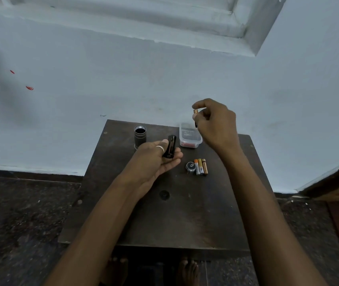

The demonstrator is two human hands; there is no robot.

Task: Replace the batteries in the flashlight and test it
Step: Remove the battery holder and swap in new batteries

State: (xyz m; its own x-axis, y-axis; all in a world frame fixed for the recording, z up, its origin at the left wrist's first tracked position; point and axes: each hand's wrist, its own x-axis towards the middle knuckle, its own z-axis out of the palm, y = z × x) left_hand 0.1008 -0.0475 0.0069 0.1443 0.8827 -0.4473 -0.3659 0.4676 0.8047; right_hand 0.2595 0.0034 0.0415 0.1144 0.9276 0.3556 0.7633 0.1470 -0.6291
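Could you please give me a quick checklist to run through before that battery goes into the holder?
1. Battery gripped: ok, pinched in the right hand above the table.
2. Holder supported: ok, it lies in the open left hand.
3. Battery polarity against the holder: cannot tell, the markings are too small.
4. Empty slot in the holder: cannot tell, too dark.
5. Other batteries within reach: ok, three lie side by side next to the cap.
6. Flashlight body ready: ok, upright on the table, open end up.
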